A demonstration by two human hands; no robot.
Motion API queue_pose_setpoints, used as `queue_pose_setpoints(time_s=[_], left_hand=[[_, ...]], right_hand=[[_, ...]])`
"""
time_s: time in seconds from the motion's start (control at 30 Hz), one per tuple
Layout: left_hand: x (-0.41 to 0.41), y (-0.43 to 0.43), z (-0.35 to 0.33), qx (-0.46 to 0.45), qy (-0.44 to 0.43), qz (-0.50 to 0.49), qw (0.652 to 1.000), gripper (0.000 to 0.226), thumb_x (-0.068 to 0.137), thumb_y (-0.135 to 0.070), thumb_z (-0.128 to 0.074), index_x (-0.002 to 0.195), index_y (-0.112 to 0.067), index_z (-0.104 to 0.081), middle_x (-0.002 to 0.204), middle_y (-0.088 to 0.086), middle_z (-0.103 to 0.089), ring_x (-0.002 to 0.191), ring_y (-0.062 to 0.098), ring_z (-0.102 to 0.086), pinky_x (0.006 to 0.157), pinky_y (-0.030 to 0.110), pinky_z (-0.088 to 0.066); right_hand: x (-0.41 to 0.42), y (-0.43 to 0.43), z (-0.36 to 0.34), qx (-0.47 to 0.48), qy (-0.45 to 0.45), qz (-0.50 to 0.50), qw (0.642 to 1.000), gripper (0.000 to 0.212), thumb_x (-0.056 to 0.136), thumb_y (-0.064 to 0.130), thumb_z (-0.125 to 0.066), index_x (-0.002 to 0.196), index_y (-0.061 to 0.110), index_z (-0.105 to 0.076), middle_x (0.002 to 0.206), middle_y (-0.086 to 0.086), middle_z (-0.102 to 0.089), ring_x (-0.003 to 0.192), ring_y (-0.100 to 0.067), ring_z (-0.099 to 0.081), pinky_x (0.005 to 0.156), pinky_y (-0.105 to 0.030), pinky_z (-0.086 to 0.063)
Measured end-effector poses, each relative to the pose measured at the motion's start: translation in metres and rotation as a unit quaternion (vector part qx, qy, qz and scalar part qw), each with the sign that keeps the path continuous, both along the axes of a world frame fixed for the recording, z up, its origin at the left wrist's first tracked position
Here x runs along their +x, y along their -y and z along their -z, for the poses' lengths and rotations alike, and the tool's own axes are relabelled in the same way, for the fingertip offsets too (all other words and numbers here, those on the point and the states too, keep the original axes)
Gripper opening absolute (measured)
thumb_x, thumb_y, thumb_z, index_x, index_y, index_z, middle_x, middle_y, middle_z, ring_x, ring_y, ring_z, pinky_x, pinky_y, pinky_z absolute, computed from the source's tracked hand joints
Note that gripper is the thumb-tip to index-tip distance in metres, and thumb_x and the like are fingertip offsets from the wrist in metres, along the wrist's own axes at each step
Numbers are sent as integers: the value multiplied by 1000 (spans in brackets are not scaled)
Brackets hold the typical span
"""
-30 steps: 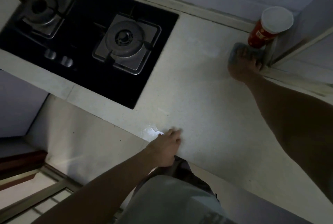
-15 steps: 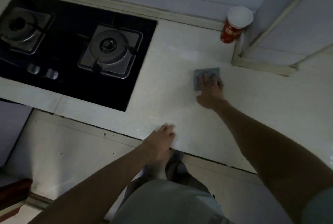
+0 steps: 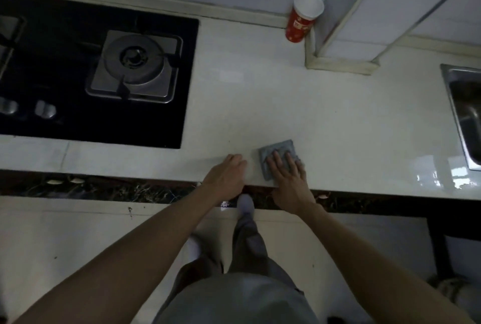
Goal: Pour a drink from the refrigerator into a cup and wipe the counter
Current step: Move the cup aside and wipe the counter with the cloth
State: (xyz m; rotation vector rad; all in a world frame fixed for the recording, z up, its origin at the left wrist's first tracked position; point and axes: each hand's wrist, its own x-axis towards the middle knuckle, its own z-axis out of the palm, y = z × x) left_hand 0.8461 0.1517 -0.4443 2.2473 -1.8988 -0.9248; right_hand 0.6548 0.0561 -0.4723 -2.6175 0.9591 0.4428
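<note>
Wiping now: my right hand point(image 3: 286, 171) presses the cloth point(image 3: 279, 147), fingers flat and spread, at the counter's point(image 3: 325, 115) near edge. My left hand point(image 3: 226, 175) rests just left, fingers relaxed, empty. The cup point(image 3: 302, 21) stands far by the wall; pouring looks done, though I can't see its contents. More wiping likely remains.

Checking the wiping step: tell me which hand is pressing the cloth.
The right hand, fingers flat on the grey cloth; the left hand rests on bare counter beside it.

black gas hob point(image 3: 99, 68), steel sink point(image 3: 466, 112).
</note>
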Motion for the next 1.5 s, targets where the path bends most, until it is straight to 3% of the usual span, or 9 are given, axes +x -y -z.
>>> queue_pose_setpoints(time_s=[0.13, 0.23, 0.33, 0.4, 0.67, 0.83, 1.03, 1.13, 1.5], left_hand=[[24, -35, 7, -15, 74, -1, 997, 42, 89, -14, -49, 130, -4, -50, 141, 13, -41, 126, 28, -41, 99, 42, -44], [39, -60, 9, 26, 119, 11, 992, 50, 91, -19, -50, 139, -7, -43, 151, 14, -32, 134, 28, -35, 106, 45, -38], [46, -71, 7, 68, 109, 35, 991, 68, 90, -17, -54, 151, -7, -26, 163, 12, -12, 147, 30, -18, 116, 50, -27], [45, -67, 3, 82, 99, 35, 991, 69, 91, -17, -54, 152, -7, -24, 164, 13, -9, 148, 30, -15, 117, 52, -25], [48, -46, -5, 65, 68, 35, 995, 39, 90, -14, -52, 128, -6, -51, 136, 13, -42, 125, 27, -40, 95, 40, -44], [42, -22, -2, 17, 80, 34, 996, 50, 87, -14, -56, 136, -7, -46, 148, 14, -35, 133, 29, -35, 109, 43, -36], [43, 4, 4, 102, 100, 83, 986, 50, 91, -22, -56, 136, -4, -47, 147, 16, -32, 135, 30, -31, 101, 48, -43], [49, 13, 9, 144, 91, 138, 976, 50, 96, -22, -48, 139, 2, -42, 156, 24, -20, 145, 36, -19, 115, 49, -31], [45, 34, -7, 204, 66, 135, 967, 54, 89, -22, -56, 136, 2, -48, 162, 21, 0, 147, 41, -8, 111, 55, -35]], right_hand=[[15, -25, 2, -7, -39, 84, 996, 91, 72, 52, -18, 156, 18, -4, 163, -6, 7, 148, -33, 14, 118, -52, 8], [37, -46, 6, -9, -43, 151, 988, 88, 84, 48, -41, 155, 17, -1, 162, -8, 11, 147, -36, 16, 116, -56, 8], [62, -73, 6, 4, -47, 130, 990, 91, 85, 44, -49, 155, 16, 3, 162, -10, 15, 145, -38, 20, 115, -58, 10], [76, -87, 5, 10, -41, 104, 994, 94, 83, 41, -50, 155, 17, 6, 161, -11, 18, 144, -38, 23, 114, -57, 13], [91, -80, 0, 21, -53, 77, 995, 89, 88, 35, -49, 155, 18, 7, 161, -9, 17, 145, -36, 22, 118, -57, 6], [105, -39, -4, 27, -56, 89, 994, 94, 87, 41, -53, 155, 15, 7, 161, -10, 17, 146, -38, 19, 117, -57, 6], [129, 33, 2, 9, -57, 86, 995, 92, 89, 38, -53, 155, 16, 8, 161, -10, 16, 146, -38, 17, 117, -57, 5], [153, 76, 1, 10, -58, 89, 994, 93, 87, 35, -54, 155, 17, 6, 162, -9, 14, 147, -37, 15, 117, -55, 5], [241, 243, 3, 7, -53, 77, 996, 91, 88, 35, -55, 155, 20, 5, 163, -7, 8, 148, -36, 10, 118, -55, 2]])
